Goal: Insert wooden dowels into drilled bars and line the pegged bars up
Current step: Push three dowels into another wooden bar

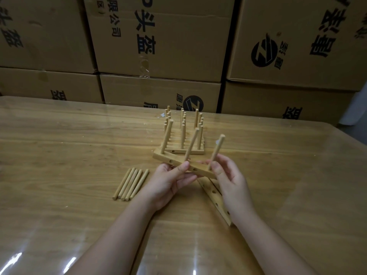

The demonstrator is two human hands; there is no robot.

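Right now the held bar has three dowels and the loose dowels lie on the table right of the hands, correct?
No. The head view shows the loose dowels lying left of the left hand, not right; the held bar has three dowels.

This looks like a storeroom: big cardboard boxes (158, 42) are stacked behind a wooden table (59, 155).

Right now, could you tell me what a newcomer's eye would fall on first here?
First, the drilled bar with three dowels, held up in the middle by the left hand and right hand. Right behind it stands the row of pegged bars; loose dowels lie to its left, and stacked cardboard boxes wall the far side.
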